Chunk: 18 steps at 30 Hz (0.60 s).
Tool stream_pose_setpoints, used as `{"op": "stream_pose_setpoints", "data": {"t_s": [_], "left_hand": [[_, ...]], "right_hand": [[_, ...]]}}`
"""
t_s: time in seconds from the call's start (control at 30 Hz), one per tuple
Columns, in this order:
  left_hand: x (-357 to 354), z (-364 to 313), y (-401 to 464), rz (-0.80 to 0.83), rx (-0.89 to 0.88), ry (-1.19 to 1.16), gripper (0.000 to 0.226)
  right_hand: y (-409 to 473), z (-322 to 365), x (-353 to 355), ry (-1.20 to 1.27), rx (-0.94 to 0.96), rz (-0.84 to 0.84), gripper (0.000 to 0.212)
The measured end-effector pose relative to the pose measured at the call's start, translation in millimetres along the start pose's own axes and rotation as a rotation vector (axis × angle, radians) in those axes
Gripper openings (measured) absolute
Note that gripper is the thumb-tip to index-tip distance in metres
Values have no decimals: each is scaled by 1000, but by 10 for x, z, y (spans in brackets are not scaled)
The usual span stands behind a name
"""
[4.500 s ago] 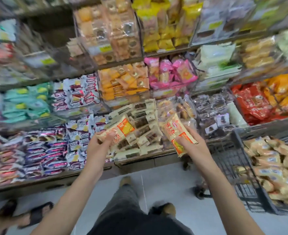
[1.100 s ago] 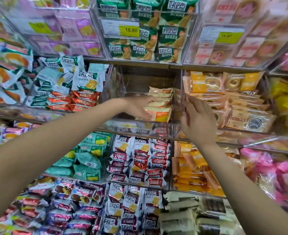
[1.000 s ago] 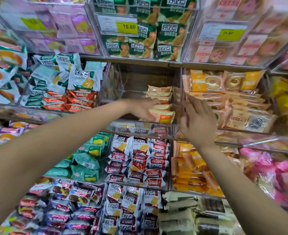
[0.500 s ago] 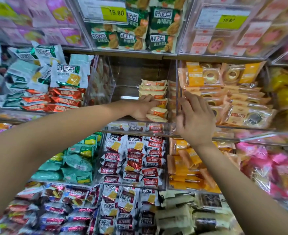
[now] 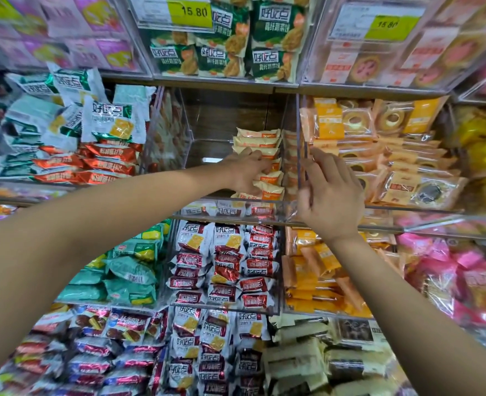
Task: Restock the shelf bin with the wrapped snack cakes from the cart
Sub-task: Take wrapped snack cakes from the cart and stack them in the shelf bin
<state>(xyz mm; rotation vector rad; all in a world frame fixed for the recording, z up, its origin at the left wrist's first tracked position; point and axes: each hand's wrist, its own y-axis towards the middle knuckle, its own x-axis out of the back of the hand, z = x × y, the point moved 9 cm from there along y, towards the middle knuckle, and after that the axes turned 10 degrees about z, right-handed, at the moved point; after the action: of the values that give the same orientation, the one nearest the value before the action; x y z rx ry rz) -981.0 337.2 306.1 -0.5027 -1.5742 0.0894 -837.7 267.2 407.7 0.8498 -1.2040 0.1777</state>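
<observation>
The clear acrylic shelf bin [image 5: 207, 150] sits at mid-shelf, bare on its left side. A stack of wrapped snack cakes [image 5: 260, 138], pale yellow with orange ends, fills its right side. My left hand [image 5: 246, 171] reaches into the bin, thumb and curled fingers pinching a cake in the middle of the stack. More cakes [image 5: 270, 192] lie below the fingers at the bin's front. My right hand [image 5: 329, 192] grips the bin's clear right wall [image 5: 301, 132] near the front corner. The cart is out of view.
Neighbouring bins are packed: green, white and red packets [image 5: 93, 138] at left, round cakes in orange wrappers [image 5: 379, 138] at right, green packets [image 5: 224, 44] above, red and white packets [image 5: 221, 261] below. Yellow price tags [image 5: 190, 12] hang on the top bins.
My left hand has laid a cake on the front of the stack and now sits higher against it. My right hand has stayed on the bin's wall. The view has tilted up slightly.
</observation>
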Motion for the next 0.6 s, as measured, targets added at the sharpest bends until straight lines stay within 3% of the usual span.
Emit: {"op": "stream_pose_setpoints", "data": {"t_s": [0.17, 0.37, 0.47, 0.6], "left_hand": [[137, -24, -143, -34, 4, -188, 60], [776, -171, -1033, -513, 109, -479, 23], [811, -483, -1675, -727, -9, -690, 12], [289, -771, -2285, -760, -81, -981, 14]], "right_hand": [[-13, -8, -11, 1, -7, 12, 33], [-26, -6, 22, 72, -44, 56, 37], [-80, 55, 153, 170, -76, 39, 43], [-591, 239, 449, 369, -143, -134, 31]]}}
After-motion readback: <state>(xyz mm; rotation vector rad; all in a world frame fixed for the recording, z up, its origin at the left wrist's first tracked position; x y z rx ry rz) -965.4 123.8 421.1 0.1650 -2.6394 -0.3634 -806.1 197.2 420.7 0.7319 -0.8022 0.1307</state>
